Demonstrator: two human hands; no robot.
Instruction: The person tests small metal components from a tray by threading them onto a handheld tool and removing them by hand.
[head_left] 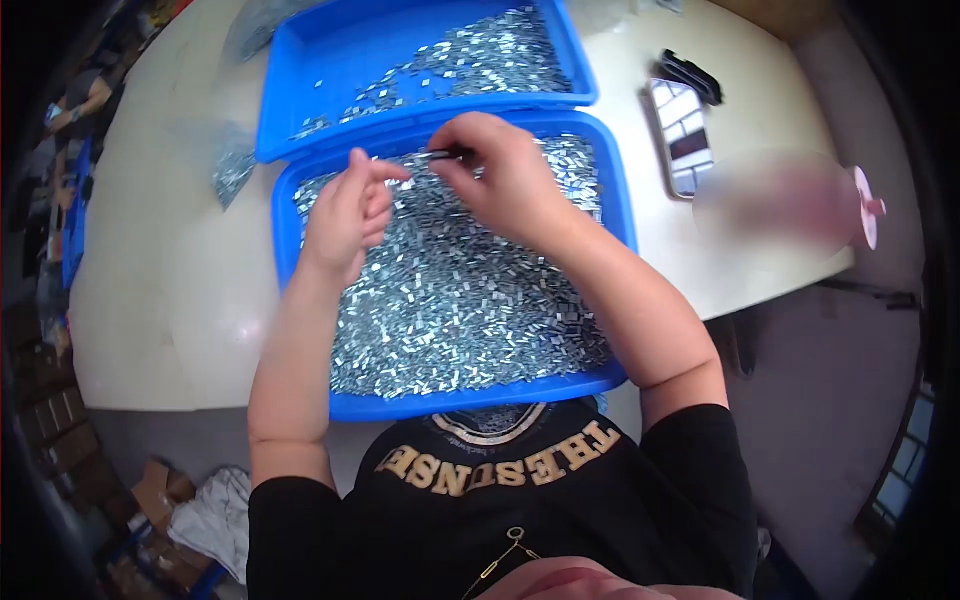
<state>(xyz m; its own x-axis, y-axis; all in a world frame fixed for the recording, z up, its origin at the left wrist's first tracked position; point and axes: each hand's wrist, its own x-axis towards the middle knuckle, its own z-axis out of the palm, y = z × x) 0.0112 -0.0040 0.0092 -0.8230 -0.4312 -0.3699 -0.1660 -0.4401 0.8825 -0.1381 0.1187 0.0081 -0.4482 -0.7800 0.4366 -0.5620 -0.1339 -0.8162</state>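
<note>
Over the near blue tub, my right hand (pixel 505 180) pinches a small dark object (pixel 455 153) between thumb and fingers; its kind is hard to make out. To its left hovers my left hand (pixel 345 215), index finger stretched toward the right hand, thumb raised and the other fingers loosely bent. Nothing shows in the left hand. Below both hands lies a thick layer of small shiny flat metal pieces (pixel 460 310), filling the near blue tub (pixel 480 403). The two hands are a short gap apart.
Behind stands a second blue tub (pixel 340 60), with similar pieces (pixel 500 55) heaped toward its right. A phone-like device (pixel 680 135) and a black object (pixel 692 77) lie on the pale table (pixel 160 300). A clear bag of pieces (pixel 234 175) rests left. A blurred pinkish item (pixel 790 205) sits right.
</note>
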